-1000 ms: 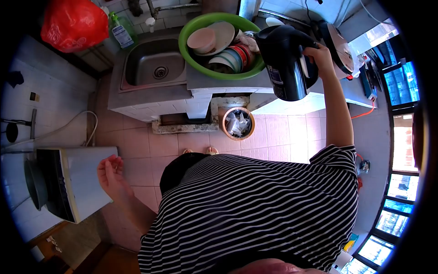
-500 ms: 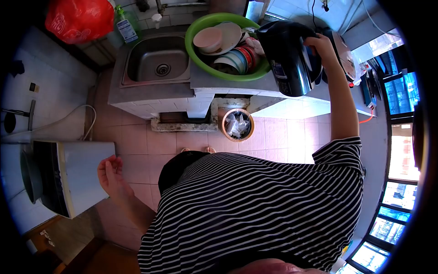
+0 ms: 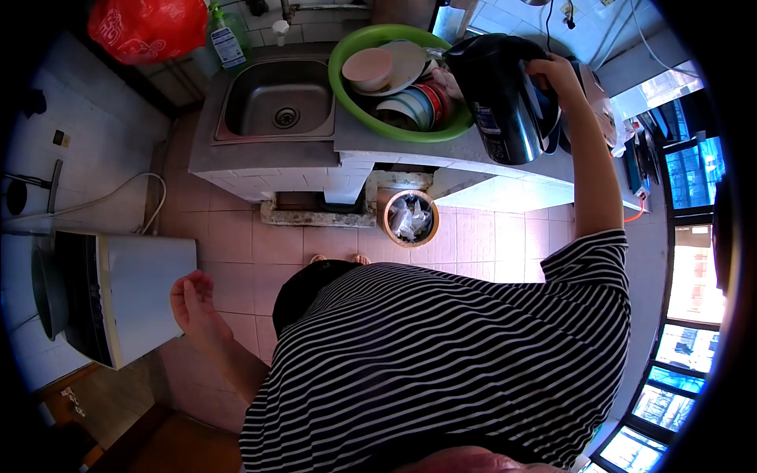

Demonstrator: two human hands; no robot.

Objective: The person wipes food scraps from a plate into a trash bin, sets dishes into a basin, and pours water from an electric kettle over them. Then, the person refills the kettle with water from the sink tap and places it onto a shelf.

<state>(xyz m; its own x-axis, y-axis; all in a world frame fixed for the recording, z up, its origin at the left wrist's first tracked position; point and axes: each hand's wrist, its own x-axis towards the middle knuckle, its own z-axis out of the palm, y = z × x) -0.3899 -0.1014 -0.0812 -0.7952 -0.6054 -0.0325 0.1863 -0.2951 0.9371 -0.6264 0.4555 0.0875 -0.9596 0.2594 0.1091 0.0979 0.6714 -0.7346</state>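
Note:
My right hand (image 3: 557, 77) is closed round the handle of a black, glossy electric kettle (image 3: 493, 98). The kettle is at the counter, just right of a green plastic basin (image 3: 347, 106); whether its base touches the counter I cannot tell. Inside the basin are a pink bowl (image 3: 367, 69), a white plate (image 3: 407, 66) and several stacked bowls (image 3: 412, 108). My left hand (image 3: 193, 303) hangs in the air with fingers loosely bent and nothing in them, close to a white appliance (image 3: 150, 280) with a dark top.
Left of the basin is a steel sink (image 3: 276, 98), with a green pump bottle (image 3: 229, 39) and a red plastic bag (image 3: 150, 27) beyond. A bin (image 3: 411, 219) holding plastic bags stands on the tiled floor. Cords hang along the wall behind the kettle.
The view has shifted slightly, so the sink, basin and bottle appear a little further right. My right hand still grips the kettle, and my left hand has barely moved.

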